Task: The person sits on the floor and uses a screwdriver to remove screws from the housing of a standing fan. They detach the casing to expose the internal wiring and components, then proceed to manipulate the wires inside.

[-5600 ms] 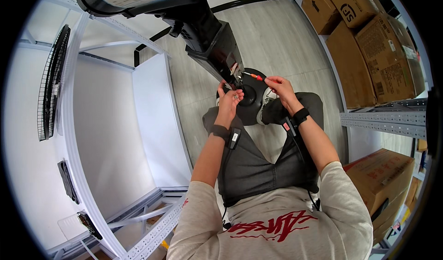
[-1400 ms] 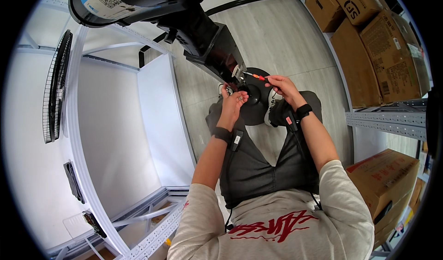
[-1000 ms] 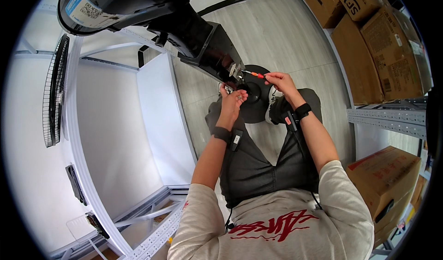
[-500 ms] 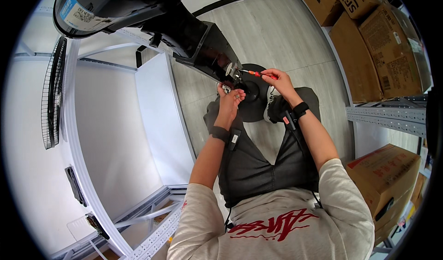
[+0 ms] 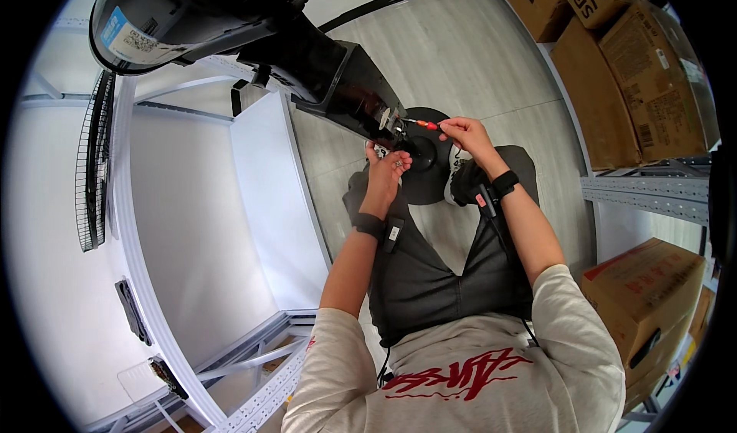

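Observation:
A black stand fan leans in from the upper left, with its rounded housing [image 5: 223, 18], a boxy black column section [image 5: 357, 80] and a round black base [image 5: 430, 187] on the floor. In my right hand [image 5: 470, 136] is a screwdriver with a red and orange handle [image 5: 428, 125], pinched by its end. Its tip reaches a small silver metal part [image 5: 388, 118] at the lower end of the box. My left hand [image 5: 385, 173] is just below that end, fingers curled, with a small metal piece [image 5: 398, 163] in it; its exact kind is too small to tell.
White shelving [image 5: 261, 172] stands on the left, with a black wire fan grille [image 5: 94, 164] beside it. Cardboard boxes [image 5: 595, 95] fill a rack on the right, and another carton [image 5: 645, 295] is lower down. My shoes flank the fan base.
The whole view has shifted slightly. My right fingers sit a little farther back on the screwdriver, its tip staying at the metal part. My left hand keeps its place below the box.

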The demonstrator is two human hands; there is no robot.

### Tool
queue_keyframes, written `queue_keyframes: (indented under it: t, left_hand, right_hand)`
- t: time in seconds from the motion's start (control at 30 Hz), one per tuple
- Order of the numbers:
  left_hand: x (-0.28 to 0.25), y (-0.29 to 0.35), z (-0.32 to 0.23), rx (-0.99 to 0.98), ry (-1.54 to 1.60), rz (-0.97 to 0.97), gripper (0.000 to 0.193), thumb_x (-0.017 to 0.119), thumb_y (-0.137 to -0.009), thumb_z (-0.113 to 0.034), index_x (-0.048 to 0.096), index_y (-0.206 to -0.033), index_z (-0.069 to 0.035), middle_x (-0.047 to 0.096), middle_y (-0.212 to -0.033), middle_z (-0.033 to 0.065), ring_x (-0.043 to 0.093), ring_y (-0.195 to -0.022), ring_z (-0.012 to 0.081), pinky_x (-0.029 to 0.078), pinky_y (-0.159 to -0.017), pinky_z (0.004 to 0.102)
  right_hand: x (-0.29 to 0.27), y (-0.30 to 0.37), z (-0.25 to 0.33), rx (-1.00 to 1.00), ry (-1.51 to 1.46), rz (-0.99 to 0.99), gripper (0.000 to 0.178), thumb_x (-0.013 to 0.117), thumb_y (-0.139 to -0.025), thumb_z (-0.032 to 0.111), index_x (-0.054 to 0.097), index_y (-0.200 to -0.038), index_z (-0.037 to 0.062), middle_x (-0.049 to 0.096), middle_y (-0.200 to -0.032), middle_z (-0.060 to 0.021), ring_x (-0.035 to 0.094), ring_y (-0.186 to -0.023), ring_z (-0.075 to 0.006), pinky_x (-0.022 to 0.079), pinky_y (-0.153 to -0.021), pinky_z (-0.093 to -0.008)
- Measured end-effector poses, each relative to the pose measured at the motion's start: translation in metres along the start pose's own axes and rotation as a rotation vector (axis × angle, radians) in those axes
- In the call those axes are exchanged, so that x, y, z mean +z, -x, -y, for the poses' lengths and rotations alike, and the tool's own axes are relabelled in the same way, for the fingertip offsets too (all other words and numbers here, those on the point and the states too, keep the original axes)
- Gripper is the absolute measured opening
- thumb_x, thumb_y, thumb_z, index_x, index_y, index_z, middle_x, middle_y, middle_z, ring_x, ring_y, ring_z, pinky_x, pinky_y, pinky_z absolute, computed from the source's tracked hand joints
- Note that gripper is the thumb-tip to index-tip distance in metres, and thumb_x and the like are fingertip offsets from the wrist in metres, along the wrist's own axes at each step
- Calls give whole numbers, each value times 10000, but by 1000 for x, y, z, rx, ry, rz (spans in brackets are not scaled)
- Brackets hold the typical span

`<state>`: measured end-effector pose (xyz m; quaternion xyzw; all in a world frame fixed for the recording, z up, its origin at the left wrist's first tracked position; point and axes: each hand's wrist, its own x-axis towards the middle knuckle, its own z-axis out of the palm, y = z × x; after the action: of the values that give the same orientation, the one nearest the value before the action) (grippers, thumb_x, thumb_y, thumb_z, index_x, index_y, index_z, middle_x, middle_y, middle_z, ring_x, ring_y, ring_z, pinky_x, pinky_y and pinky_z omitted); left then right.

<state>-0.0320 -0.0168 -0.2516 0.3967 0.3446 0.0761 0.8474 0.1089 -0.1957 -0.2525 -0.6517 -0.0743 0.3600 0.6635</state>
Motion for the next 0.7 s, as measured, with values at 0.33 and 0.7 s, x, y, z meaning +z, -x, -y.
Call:
queue_keyframes:
  t: [0.33,0.7]
  left_hand:
    - [1,-1,0,5,-2,2,675,470,-835,75,159,-1364,-206,587,-882,142,612,-734,223,514,-655,325]
    - [1,-1,0,3,-17,4,681,476,-835,63,147,-1370,-204,595,-881,148,609,-734,222,503,-666,326]
  right_hand:
    - [5,5,-13,-47,-32,19,197,619,-899,210,629,-993,37,662,-747,-8,464,-524,-29,351,-472,-183]
    - [8,13,-12,-83,11,69,181,589,-917,156,583,-1043,26,665,-807,-37,527,-574,-59,439,-536,-207]
